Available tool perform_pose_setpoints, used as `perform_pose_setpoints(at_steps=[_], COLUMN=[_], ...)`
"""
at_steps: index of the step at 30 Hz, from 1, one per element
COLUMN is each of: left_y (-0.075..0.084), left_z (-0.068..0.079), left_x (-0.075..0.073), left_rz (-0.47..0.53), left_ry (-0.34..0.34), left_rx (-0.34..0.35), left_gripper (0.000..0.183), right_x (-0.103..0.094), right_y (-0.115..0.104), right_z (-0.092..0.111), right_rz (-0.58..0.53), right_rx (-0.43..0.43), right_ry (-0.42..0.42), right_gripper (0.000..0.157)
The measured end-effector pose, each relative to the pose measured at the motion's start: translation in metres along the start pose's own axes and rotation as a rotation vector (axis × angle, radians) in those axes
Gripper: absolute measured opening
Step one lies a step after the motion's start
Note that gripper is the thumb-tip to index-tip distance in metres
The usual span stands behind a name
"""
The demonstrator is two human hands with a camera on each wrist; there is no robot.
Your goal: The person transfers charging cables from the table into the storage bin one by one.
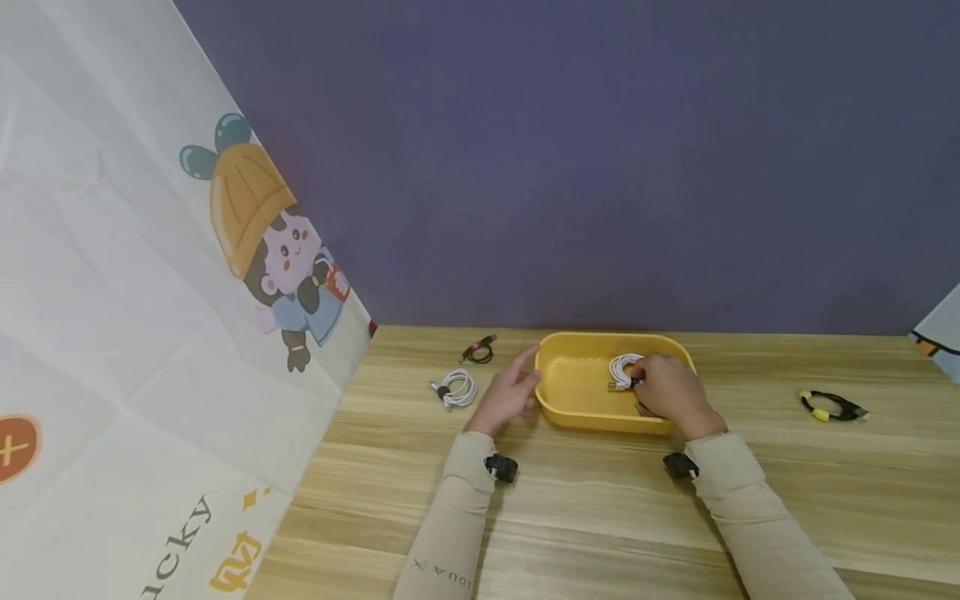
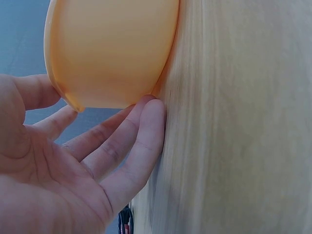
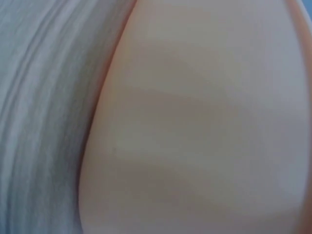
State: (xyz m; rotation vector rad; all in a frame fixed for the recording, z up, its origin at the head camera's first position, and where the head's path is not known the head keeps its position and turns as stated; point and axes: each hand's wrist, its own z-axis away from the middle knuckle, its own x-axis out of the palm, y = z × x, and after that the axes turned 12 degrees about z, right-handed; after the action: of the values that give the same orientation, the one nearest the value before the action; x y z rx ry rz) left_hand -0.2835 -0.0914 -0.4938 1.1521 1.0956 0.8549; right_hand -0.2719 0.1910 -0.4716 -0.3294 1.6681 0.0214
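Observation:
A yellow plastic tray (image 1: 577,410) stands on the wooden table. At its left end, my left hand (image 1: 512,393) touches the outside, fingers extended. The left wrist view shows the thumb at the rim of the tray (image 2: 112,48) and the left fingertips (image 2: 155,109) low against the outer wall, by the tabletop. My right hand (image 1: 671,390) reaches into the tray's right part and holds a coiled white cable (image 1: 621,367), partly covering it. Only the tray's outer wall (image 3: 195,122) shows in the right wrist view; the right hand is out of that picture.
Left of the tray lie a coiled white cable (image 1: 463,390) with a black tie and a small black cable (image 1: 480,353). A black cable with yellow bands (image 1: 832,408) lies at the right. A dark blue partition (image 1: 570,208) rises behind the table.

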Motion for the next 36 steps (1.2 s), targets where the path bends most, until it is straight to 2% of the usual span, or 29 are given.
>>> perform_pose_setpoints(at_steps=[10, 26, 36], left_y=[0.0001, 0.0003, 0.0002], left_z=[-0.0002, -0.0017, -0.0025], left_x=[0.0005, 0.0003, 0.0011], left_rz=[-0.002, 0.003, 0.004], left_ry=[-0.002, -0.004, 0.0], left_rx=[-0.004, 0.002, -0.003], left_gripper=[0.05, 0.05, 0.05], right_x=[0.001, 0.0017, 0.0031], right_y=[0.0007, -0.0001, 0.0012], right_z=[-0.0003, 0.0001, -0.0012], right_rz=[0.044, 0.037, 0.05], right_rx=[-0.025, -0.029, -0.083], right_ry=[-0.007, 0.025, 0.051], right_gripper=[0.012, 0.021, 0.022])
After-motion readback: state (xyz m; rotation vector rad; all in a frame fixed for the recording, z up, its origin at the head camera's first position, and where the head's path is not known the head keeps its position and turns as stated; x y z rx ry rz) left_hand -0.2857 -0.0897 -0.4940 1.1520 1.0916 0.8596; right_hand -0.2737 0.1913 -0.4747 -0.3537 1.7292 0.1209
